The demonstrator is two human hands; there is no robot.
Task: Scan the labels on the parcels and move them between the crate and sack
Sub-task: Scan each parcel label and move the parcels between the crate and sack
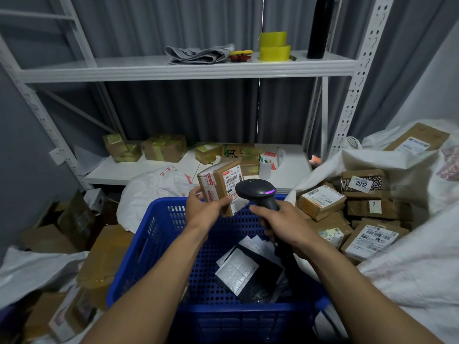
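My left hand (205, 207) holds a small brown cardboard parcel (218, 182) upright above the far rim of the blue perforated crate (159, 234). Its white barcode label faces right. My right hand (280, 223) grips a black handheld scanner (258, 193), whose head with a purple light sits right next to the label. Inside the crate lie a black mailer bag and a silver bubble mailer (238, 271). On the right, a white woven sack (409, 271) lies open with several labelled cardboard parcels (320, 201) in it.
A white metal rack stands behind the crate. Its low shelf (119, 172) carries several taped boxes and a white cup; the upper shelf holds yellow tape rolls (273, 45), folded cloth and a black bottle. More cardboard boxes (104, 254) and white sacks crowd the floor at left.
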